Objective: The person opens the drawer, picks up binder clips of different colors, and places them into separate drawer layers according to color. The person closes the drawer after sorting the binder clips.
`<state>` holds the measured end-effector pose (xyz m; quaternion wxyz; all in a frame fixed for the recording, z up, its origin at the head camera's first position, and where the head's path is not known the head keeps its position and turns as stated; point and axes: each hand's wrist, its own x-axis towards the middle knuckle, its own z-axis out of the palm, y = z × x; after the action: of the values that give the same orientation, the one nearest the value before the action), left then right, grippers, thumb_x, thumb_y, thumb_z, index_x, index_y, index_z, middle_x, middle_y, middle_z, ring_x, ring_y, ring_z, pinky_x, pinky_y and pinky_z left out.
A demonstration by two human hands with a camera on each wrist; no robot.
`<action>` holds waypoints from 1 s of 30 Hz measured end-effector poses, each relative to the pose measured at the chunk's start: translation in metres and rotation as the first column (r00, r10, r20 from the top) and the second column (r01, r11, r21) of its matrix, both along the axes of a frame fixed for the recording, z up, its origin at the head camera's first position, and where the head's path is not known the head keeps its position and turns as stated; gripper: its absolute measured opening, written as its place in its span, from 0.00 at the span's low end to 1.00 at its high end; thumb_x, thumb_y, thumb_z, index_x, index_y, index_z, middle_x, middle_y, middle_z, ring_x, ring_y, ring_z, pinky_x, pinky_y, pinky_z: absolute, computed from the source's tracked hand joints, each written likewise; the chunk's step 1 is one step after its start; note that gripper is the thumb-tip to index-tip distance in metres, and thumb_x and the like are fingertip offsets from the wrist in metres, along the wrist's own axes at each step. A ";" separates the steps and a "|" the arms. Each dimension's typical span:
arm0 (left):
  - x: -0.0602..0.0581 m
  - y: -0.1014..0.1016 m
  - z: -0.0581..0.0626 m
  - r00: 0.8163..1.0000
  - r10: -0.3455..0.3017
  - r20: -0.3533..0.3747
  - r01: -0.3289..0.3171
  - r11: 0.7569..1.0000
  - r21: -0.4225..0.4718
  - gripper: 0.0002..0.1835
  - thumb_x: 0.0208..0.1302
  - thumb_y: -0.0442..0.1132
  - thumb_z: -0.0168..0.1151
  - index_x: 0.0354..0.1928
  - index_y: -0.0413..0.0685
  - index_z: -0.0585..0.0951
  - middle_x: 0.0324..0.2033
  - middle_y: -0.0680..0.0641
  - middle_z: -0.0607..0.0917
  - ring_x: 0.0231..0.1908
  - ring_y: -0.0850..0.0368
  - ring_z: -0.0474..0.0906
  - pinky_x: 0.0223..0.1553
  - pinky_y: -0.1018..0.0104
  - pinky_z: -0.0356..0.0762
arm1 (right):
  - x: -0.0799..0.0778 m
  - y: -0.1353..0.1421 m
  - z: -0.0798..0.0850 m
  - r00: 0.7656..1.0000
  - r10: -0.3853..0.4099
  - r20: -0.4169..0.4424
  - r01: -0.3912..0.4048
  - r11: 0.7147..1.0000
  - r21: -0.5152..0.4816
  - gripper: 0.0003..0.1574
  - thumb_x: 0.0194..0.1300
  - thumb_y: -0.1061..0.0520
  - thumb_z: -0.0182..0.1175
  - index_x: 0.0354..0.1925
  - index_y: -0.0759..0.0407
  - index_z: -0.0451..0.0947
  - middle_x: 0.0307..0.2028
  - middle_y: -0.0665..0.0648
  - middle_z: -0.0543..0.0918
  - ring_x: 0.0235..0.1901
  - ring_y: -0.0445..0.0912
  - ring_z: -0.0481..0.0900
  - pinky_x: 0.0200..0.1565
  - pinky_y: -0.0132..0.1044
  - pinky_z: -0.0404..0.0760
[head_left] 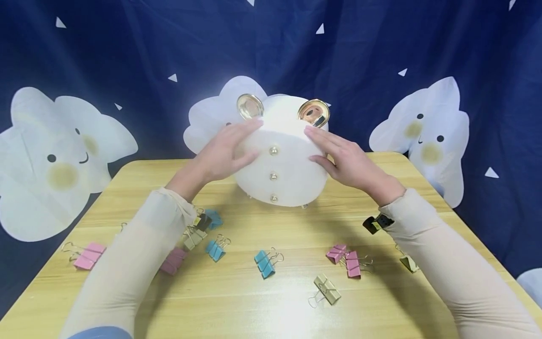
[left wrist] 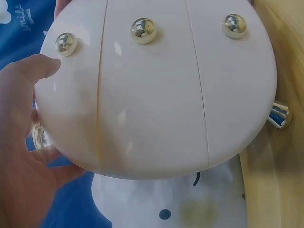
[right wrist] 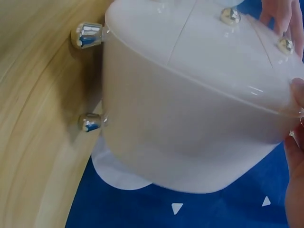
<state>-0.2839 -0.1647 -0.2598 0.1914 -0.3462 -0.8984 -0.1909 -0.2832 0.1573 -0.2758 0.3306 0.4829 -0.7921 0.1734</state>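
A white rounded drawer box stands at the middle back of the table, front toward me. Three gold knobs run down its front, and two shiny gold ear-shaped discs rise from its top. My left hand holds its upper left edge; in the left wrist view the thumb lies on the front beside a knob. On the opposite upper edge my right hand grips, fingers along the top and thumb toward the front. Short gold feet show at the underside, close to the tabletop.
Binder clips lie scattered nearer me: blue, pink, cream, and a black one by my left sleeve. Another pink clip lies far left. A dark blue cloth with cloud faces hangs behind the wooden table.
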 end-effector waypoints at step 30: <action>-0.007 0.026 0.003 0.987 -0.157 -0.026 0.158 0.987 0.031 0.31 0.71 0.50 0.58 0.72 0.48 0.66 0.71 0.46 0.65 0.71 0.53 0.55 0.71 0.59 0.51 | -0.026 -0.019 0.010 0.987 -0.035 0.155 0.054 0.992 -0.118 0.25 0.69 0.55 0.60 0.64 0.52 0.75 0.65 0.51 0.74 0.65 0.46 0.69 0.64 0.45 0.68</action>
<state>-0.2913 -0.1384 -0.2564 0.1920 -0.4153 -0.8626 -0.2159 -0.3097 0.1383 -0.2659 0.3015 0.4294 -0.8137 0.2504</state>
